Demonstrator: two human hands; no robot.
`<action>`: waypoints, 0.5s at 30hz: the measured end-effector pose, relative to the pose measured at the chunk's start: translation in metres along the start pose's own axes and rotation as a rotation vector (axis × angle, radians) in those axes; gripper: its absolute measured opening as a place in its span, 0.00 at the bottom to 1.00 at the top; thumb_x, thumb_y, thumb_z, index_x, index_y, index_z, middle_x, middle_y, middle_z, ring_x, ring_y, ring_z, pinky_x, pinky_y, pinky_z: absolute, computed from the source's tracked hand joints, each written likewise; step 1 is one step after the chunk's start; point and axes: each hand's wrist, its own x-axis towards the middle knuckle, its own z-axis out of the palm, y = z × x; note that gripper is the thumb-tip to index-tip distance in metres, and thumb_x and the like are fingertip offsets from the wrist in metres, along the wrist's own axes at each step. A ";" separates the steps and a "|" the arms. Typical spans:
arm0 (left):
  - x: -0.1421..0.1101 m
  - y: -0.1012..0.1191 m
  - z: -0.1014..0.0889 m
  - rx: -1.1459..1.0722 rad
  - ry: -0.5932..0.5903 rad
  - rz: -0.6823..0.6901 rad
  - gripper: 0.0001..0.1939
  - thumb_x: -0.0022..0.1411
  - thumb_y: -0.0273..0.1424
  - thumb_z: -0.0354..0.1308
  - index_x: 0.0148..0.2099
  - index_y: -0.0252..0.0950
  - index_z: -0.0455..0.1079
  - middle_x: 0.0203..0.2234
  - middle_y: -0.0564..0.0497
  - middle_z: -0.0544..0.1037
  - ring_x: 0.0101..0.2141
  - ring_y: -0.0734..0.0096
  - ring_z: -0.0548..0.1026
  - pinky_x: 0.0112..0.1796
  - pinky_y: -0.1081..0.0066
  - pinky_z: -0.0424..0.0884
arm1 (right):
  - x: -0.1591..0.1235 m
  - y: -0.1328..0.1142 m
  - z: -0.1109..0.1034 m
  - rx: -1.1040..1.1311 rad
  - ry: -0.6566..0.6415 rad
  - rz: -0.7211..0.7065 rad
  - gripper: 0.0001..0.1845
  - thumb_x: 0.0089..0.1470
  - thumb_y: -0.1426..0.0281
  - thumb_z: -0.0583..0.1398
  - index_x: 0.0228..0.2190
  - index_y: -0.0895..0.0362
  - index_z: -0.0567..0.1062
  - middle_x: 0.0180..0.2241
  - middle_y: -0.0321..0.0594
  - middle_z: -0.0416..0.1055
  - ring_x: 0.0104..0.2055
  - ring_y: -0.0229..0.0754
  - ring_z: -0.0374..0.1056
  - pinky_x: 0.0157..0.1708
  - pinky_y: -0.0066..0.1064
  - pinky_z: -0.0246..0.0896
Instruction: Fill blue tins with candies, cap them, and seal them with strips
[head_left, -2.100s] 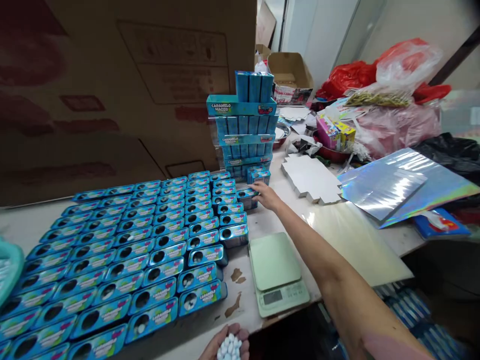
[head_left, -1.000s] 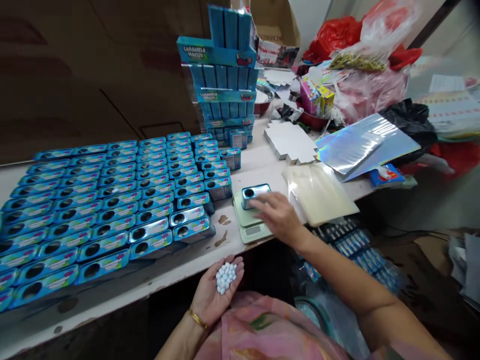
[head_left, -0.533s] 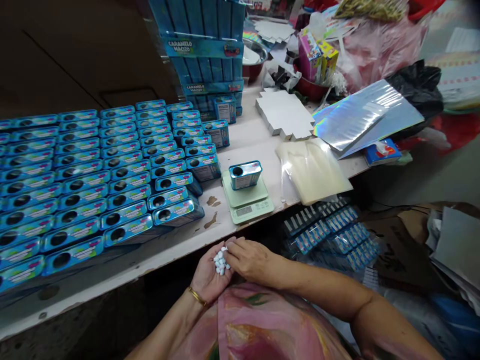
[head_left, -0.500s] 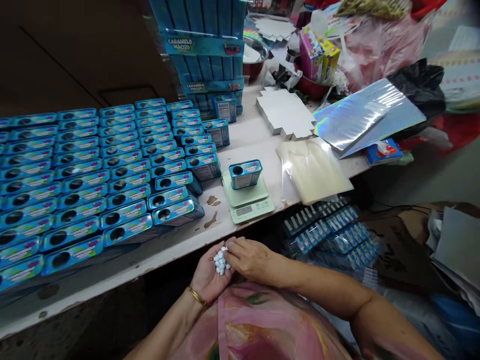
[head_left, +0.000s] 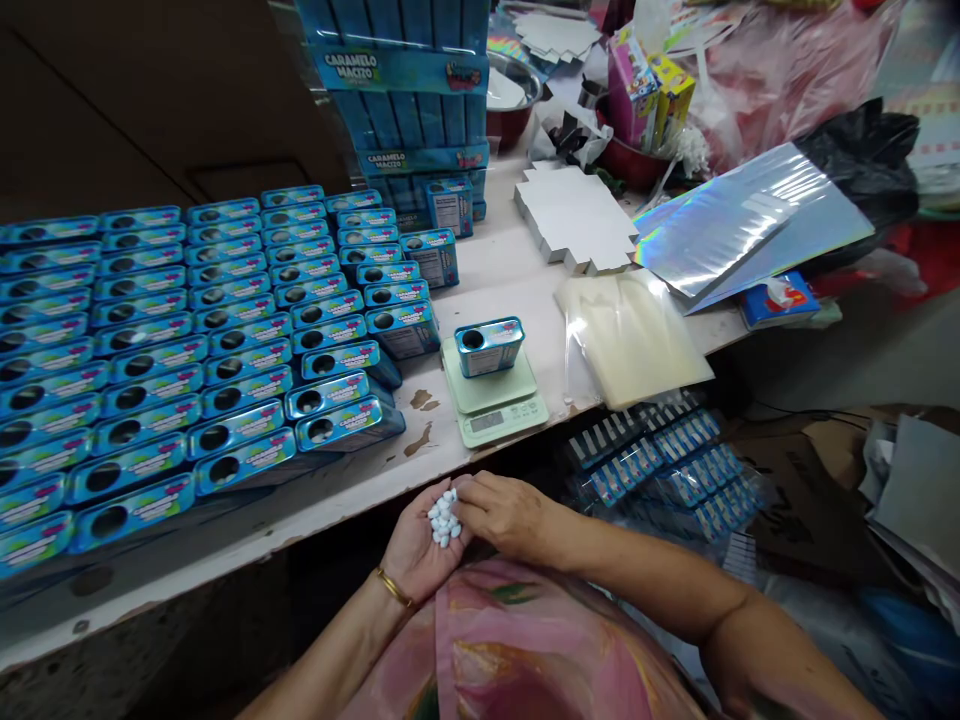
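Note:
My left hand [head_left: 424, 545], with a gold bangle at the wrist, is cupped palm up over my lap and holds a small heap of white oval candies [head_left: 444, 520]. My right hand [head_left: 506, 515] reaches across it, its fingertips at the candies, which partly hides the heap. Neither hand touches the blue rectangular tin [head_left: 489, 347] with a round window, which stands on the green digital kitchen scale [head_left: 495, 400]. Rows of matching tins [head_left: 225, 380] lie on the table to the left.
Behind the tins rises a stack of blue "Caramelo Macizo" boxes [head_left: 405, 120]. A white die-cut card blank [head_left: 575, 218], a clear plastic bag [head_left: 630, 340] and holographic sheets [head_left: 750, 225] lie on the table. Bundled blue packs [head_left: 652, 470] sit below its front edge.
My right hand has left a tin on the scale and returned to the candies in my left palm. The view has tilted down and the table sits higher in the picture.

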 end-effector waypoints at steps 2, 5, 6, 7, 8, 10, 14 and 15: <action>0.000 0.000 0.000 -0.007 -0.020 0.008 0.11 0.58 0.23 0.44 0.27 0.30 0.64 0.18 0.53 0.71 0.19 0.80 0.70 0.22 0.78 0.69 | -0.002 0.002 0.001 0.016 0.012 0.014 0.08 0.55 0.73 0.50 0.33 0.61 0.68 0.35 0.45 0.65 0.34 0.39 0.58 0.34 0.30 0.58; 0.001 0.002 0.006 0.011 -0.014 0.021 0.11 0.58 0.22 0.44 0.26 0.30 0.64 0.16 0.53 0.71 0.18 0.79 0.70 0.21 0.76 0.70 | -0.001 0.007 0.000 0.062 0.066 0.020 0.08 0.55 0.73 0.50 0.33 0.61 0.68 0.34 0.45 0.66 0.35 0.39 0.59 0.35 0.30 0.59; 0.001 0.003 0.009 0.021 -0.008 0.031 0.11 0.58 0.23 0.44 0.26 0.30 0.64 0.17 0.52 0.71 0.18 0.78 0.70 0.22 0.75 0.71 | 0.001 0.010 -0.003 0.092 0.107 0.023 0.08 0.55 0.73 0.50 0.33 0.61 0.68 0.34 0.45 0.66 0.36 0.38 0.60 0.36 0.30 0.60; 0.001 0.005 0.014 0.029 -0.006 0.048 0.10 0.58 0.23 0.44 0.27 0.29 0.65 0.18 0.51 0.72 0.19 0.77 0.71 0.23 0.74 0.71 | 0.003 0.013 -0.007 0.129 0.159 0.032 0.08 0.55 0.73 0.50 0.33 0.61 0.68 0.34 0.44 0.67 0.37 0.38 0.61 0.37 0.29 0.60; 0.001 0.007 0.019 0.032 -0.008 0.068 0.10 0.57 0.23 0.45 0.28 0.29 0.65 0.19 0.50 0.73 0.21 0.75 0.72 0.25 0.72 0.72 | 0.006 0.018 -0.012 0.168 0.218 0.050 0.08 0.55 0.73 0.51 0.34 0.60 0.69 0.34 0.44 0.67 0.37 0.38 0.61 0.38 0.29 0.61; 0.002 0.011 0.031 0.030 -0.026 0.113 0.09 0.57 0.22 0.46 0.29 0.28 0.67 0.21 0.48 0.74 0.24 0.73 0.74 0.30 0.69 0.74 | 0.014 0.030 -0.029 0.220 0.344 0.099 0.09 0.54 0.72 0.51 0.34 0.60 0.69 0.33 0.43 0.67 0.37 0.37 0.62 0.38 0.28 0.62; 0.001 0.019 0.052 0.064 -0.045 0.156 0.09 0.56 0.24 0.47 0.32 0.26 0.68 0.30 0.40 0.76 0.36 0.61 0.74 0.36 0.64 0.73 | 0.039 0.063 -0.070 0.185 0.527 0.171 0.08 0.53 0.73 0.52 0.34 0.58 0.71 0.33 0.42 0.67 0.37 0.37 0.63 0.38 0.27 0.62; 0.001 0.020 0.055 0.068 -0.046 0.157 0.10 0.56 0.25 0.47 0.33 0.26 0.68 0.32 0.38 0.76 0.38 0.58 0.73 0.36 0.63 0.73 | 0.045 0.072 -0.078 0.158 0.546 0.176 0.08 0.53 0.73 0.52 0.34 0.57 0.71 0.33 0.42 0.68 0.37 0.37 0.64 0.38 0.28 0.62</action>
